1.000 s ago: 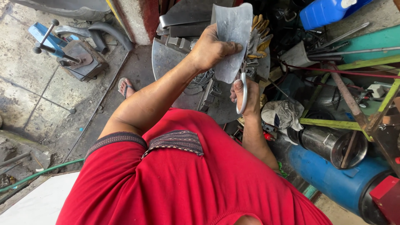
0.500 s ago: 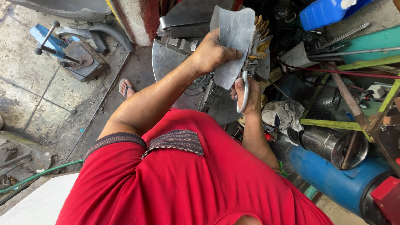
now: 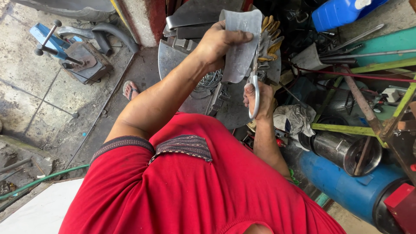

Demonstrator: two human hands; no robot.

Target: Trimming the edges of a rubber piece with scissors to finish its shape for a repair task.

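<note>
My left hand (image 3: 219, 42) grips a curved piece of thin grey sheet metal (image 3: 239, 47) and holds it up in front of me. My right hand (image 3: 260, 96) is closed on the handles of metal snips (image 3: 254, 89), whose blades meet the right edge of the sheet. Behind the sheet lies a pair of yellow and grey work gloves (image 3: 270, 40). A round steel plate (image 3: 182, 65) lies under both hands.
A blue vise (image 3: 65, 52) stands on the concrete floor at left, with a green hose (image 3: 39, 182) lower down. A blue cylinder (image 3: 346, 186), a steel can (image 3: 346, 149), green steel bars (image 3: 346, 130) and a blue jug (image 3: 338, 13) crowd the right side.
The sheet has turned slightly in my left hand, and the snips have shifted a little along its right edge. Both hands stay in about the same place.
</note>
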